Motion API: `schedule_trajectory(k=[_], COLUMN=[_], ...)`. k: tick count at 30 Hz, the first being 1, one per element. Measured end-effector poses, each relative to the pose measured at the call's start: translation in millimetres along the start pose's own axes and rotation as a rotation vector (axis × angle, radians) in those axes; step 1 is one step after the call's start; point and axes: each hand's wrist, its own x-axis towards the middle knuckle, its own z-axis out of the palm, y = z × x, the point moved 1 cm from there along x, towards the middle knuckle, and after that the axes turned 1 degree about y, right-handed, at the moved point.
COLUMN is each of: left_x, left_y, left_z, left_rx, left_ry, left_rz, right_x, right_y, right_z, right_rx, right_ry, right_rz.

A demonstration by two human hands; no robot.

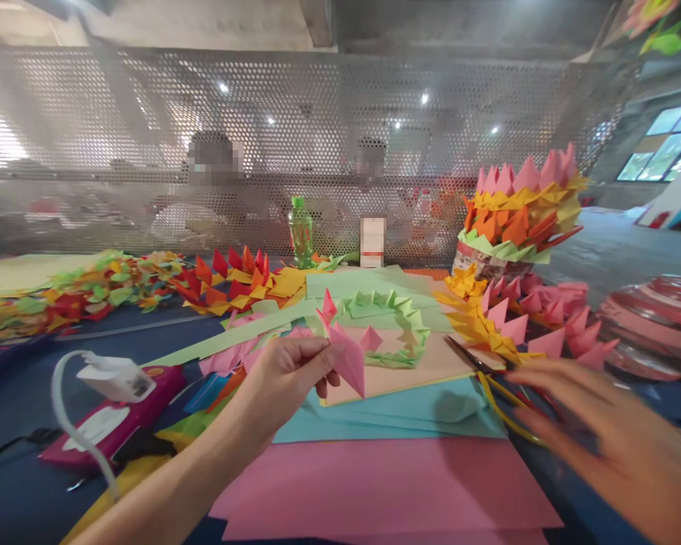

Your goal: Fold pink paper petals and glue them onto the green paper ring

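A folded pink paper piece (349, 362) with a pointed tip is pinched between the thumb and fingers of my left hand (298, 371), above the stacked paper. To the right, my right hand (595, 431) is blurred, its fingers stretched out and apart. It hovers by scissors (496, 393) with yellow handles; I cannot tell whether it touches them. Behind the left hand, a ring of folded light-green paper (417, 333) lies on the sheets, with a small pink folded piece (371, 339) inside it. Nearest to me are blue sheets (386, 416) and pink sheets (374, 484).
At the right stands a tiered paper stack (522, 204), with yellow and pink folded chains (505, 322) before it. A power strip (113, 416) with a white charger (116, 378) lies left. A green bottle (300, 235) stands at the back, before a perforated metal screen (318, 106).
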Motion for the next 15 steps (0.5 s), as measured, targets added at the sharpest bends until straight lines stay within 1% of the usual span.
schedule_trajectory(k=[1,3,4,7,9,11,15], left_x=[-1.1,-3.4,-4.5,-6.2,-5.9,-4.7,-4.4], left_y=[1.3,4.3,5.9,10.8,13.4,14.9,15.8], left_z=[-1.2,-4.3,-6.1,-12.1,-16.3,-20.7,-30.7], left_rx=[-0.001,-0.001,-0.005,-0.04,-0.081,-0.108,-0.106], left_ry=[-0.002,-0.009,-0.01,-0.002,0.009,0.022,0.091], left_rz=[0.004,0.012,0.016,0.037,0.053,0.074,0.094], right_x=[18.9,53.4,67.5,93.9,99.7,99.0,85.0], right_y=[-11.3,-33.6,-42.9,-60.0,-64.9,-68.8,-83.8], right_z=[6.2,21.6,30.6,53.7,63.2,67.4,63.1], right_rx=[0.017,0.023,0.007,0.017,0.029,0.041,0.079], right_ry=[-0.106,-0.155,-0.191,-0.212,-0.21,-0.197,-0.152], right_rz=[-0.043,-0.139,-0.163,-0.193,-0.209,-0.227,-0.297])
